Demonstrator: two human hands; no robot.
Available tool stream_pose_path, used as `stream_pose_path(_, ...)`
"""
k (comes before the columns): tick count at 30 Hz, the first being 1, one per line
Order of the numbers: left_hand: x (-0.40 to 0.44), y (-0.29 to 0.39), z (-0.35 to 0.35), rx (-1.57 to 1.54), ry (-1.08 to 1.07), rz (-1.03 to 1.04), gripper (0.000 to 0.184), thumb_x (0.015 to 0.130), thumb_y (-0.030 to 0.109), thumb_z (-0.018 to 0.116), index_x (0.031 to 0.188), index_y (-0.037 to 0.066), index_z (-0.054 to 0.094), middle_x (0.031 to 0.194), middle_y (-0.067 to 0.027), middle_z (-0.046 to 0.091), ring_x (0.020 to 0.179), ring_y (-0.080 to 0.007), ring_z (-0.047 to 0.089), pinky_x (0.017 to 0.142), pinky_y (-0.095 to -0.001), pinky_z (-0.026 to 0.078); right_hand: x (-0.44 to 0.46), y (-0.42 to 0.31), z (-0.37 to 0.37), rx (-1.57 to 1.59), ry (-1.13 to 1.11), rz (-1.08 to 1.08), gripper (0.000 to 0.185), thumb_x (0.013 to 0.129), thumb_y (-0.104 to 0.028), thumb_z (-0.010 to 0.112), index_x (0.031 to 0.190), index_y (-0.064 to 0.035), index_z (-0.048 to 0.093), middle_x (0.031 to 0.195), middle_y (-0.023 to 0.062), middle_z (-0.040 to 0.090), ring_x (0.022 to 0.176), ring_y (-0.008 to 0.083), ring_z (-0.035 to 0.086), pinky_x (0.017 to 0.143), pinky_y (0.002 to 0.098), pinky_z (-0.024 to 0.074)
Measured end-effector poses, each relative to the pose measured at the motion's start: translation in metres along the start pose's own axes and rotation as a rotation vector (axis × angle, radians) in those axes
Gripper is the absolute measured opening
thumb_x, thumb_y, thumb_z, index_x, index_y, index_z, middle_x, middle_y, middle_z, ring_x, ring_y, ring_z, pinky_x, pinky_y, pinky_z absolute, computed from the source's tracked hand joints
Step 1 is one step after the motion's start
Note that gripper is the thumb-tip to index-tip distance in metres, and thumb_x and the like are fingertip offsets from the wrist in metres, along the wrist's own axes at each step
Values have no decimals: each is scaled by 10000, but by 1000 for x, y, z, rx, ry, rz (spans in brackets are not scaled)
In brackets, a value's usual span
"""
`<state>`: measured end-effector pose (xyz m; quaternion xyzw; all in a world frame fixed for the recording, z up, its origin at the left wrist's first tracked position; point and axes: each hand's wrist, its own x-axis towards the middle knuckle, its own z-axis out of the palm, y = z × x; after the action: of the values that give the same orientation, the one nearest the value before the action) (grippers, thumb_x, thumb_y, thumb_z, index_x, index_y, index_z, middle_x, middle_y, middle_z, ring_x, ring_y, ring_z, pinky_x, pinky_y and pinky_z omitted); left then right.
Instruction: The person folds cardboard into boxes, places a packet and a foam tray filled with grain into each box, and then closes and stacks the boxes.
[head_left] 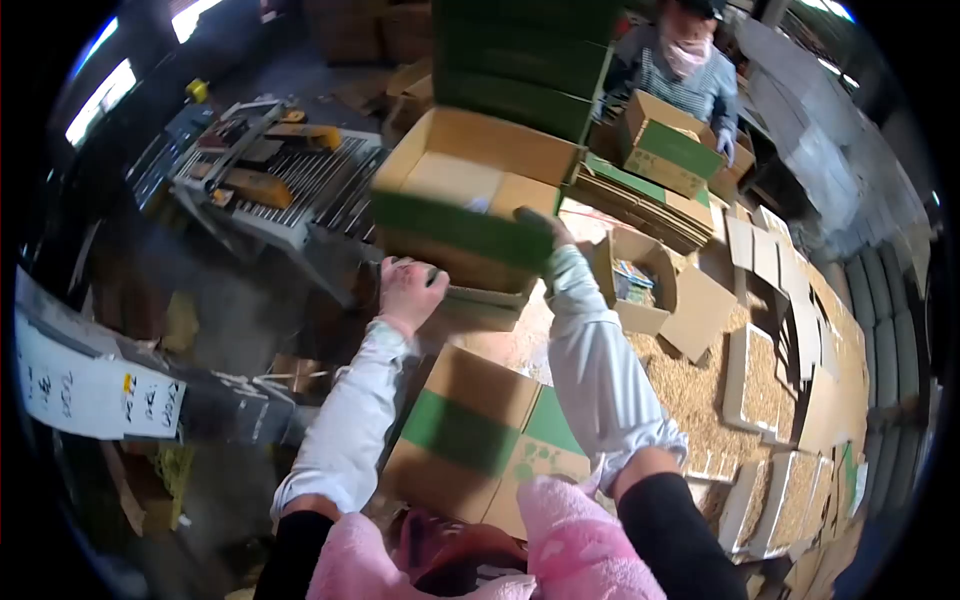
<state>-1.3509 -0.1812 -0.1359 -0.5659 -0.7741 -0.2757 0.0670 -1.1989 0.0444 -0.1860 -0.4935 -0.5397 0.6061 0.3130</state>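
Note:
An open cardboard box [460,235] with a green band is held up in front of me, tilted so that its inside shows. My left hand [412,292] is at its lower left edge, fingers curled against the box. On the right side wall, my right hand [545,228], in a dark glove or covering, grips the box. Beneath it lies a flat folded carton [485,430] with a green stripe. To the right, a smaller open box [637,280] holds colourful packets.
A co-worker [680,80] handles another green-banded box [672,145] above stacked flat cartons [645,205]. Trays of brown grains [752,380] cover the right. A roller conveyor [320,185] with tape tools is at the left, near a sign [95,395]. Green boxes [520,60] stand ahead.

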Motion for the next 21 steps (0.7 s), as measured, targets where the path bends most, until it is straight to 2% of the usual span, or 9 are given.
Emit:
stream_pose_path(5,-49,-2,-50,-447,338,143,216,781,81,566,977,15,627,1014,-140,619,987,-307,556,917,-383,400,-74,-39,-41,-470,301,-505,772,805,-457,565,1336,25,280,1274,256,422,1179,372,407,1002,384,309)
stream_pose_path(7,-107,-21,-37,-1104,78,-495,255,872,165,521,1043,-11,591,1037,-145,614,972,-278,564,853,-341,433,-160,5,-89,-788,371,-668,767,788,-439,561,1345,6,277,1339,279,320,1206,440,334,1020,483,258)
stream_pose_path(8,-159,-60,6,-587,116,-585,336,897,271,499,1006,-37,576,968,-174,613,863,-271,569,774,-341,453,-215,27,-103,-1229,287,-602,785,794,-458,528,1366,-5,240,1374,268,275,1220,461,307,1013,576,200)
stream_pose_path(10,-203,-53,20,-316,-460,-661,415,855,326,534,1049,-41,524,996,-228,577,931,-331,548,770,-409,439,-293,77,-100,-1529,-16,-446,840,756,-541,519,1395,-82,225,1417,233,200,1308,414,188,1014,628,126)
stream_pose_path(11,-225,-49,27,-174,-750,-605,465,835,354,552,1070,-43,498,1010,-255,559,965,-361,538,769,-443,433,-318,90,-88,-1381,-96,-456,810,752,-548,521,1383,-111,261,1425,213,196,1326,393,158,1027,618,98)
stream_pose_path(12,-254,-5,20,-62,-312,-404,601,800,313,583,1259,-16,378,1179,-263,486,1086,-386,476,881,-417,408,-325,83,-83,-1380,-117,-427,783,754,-557,516,1355,-100,308,1421,204,210,1323,386,160,1032,605,98)
stream_pose_path(15,-219,31,-44,-263,-585,-557,673,782,209,589,1346,12,278,1264,-246,426,1168,-358,428,970,-376,353,-325,83,-95,-1237,-26,-498,759,757,-543,520,1343,-102,322,1408,212,224,1317,386,168,1029,599,115)
stream_pose_path(18,-160,96,-128,-668,-458,-136,611,760,120,588,1308,6,343,1191,-198,496,1119,-286,480,943,-344,378,-324,73,-110,-983,7,-606,765,763,-499,532,1321,-20,318,1378,224,274,1292,396,215,1043,553,147)
stream_pose_path(21,-105,70,-162,-1373,-358,-578,406,766,-32,528,1169,3,491,1011,-105,600,863,-188,613,749,-280,513,-367,-23,-143,-625,-213,-779,721,739,-444,570,1247,32,385,1271,254,404,1215,420,349,1041,477,240)
